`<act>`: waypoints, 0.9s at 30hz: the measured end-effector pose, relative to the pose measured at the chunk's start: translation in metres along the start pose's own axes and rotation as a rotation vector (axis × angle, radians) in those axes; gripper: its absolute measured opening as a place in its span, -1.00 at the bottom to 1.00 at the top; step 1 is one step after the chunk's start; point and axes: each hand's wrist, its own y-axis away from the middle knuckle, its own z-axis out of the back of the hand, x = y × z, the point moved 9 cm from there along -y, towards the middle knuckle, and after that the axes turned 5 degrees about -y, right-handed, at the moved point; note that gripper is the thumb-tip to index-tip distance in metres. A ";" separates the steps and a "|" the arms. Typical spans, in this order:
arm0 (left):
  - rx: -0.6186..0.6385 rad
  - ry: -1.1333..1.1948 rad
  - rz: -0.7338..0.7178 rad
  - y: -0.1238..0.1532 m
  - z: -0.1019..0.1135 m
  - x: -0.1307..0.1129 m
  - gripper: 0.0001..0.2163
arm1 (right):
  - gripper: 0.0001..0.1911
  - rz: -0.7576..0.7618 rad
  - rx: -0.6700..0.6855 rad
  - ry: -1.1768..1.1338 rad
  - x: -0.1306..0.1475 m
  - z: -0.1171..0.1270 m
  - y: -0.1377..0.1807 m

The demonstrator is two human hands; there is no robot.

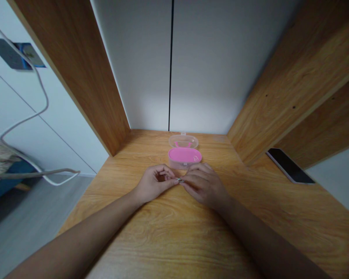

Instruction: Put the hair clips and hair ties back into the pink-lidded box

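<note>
Between my two hands is a small shiny silvery piece (180, 180), too small to name for sure. My left hand (155, 183) pinches its left end between thumb and fingertips. On the other side, the thumb and fingers of my right hand (205, 185) close on its right end. Just beyond the hands stands a small oval case (174, 163) with a pink top panel (184, 155) bearing a pale mark. Its clear lid (189, 140) is swung back behind it. My right fingers partly cover the front of the case.
A dark-screened phone (291, 166) lies on the wooden tabletop (163, 240) at the right. Wooden side panels (84, 69) flank the table, with grey-white doors (206, 69) at its back. A white cable (43, 89) hangs at the left near a wall socket plate (10, 54).
</note>
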 end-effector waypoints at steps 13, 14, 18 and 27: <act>-0.332 -0.235 -0.120 0.002 0.033 -0.012 -0.89 | -0.90 -0.525 -0.421 0.042 -0.064 0.029 0.018; -0.344 -0.243 -0.125 0.002 0.035 -0.014 -0.89 | -0.90 -0.556 -0.426 0.037 -0.069 0.028 0.019; -0.392 -0.266 -0.142 0.003 0.040 -0.018 -0.91 | -0.89 -0.623 -0.409 0.011 -0.080 0.020 0.020; -0.496 -0.269 -0.151 0.007 0.053 -0.018 -0.90 | -0.88 -0.654 -0.373 0.033 -0.085 0.013 0.019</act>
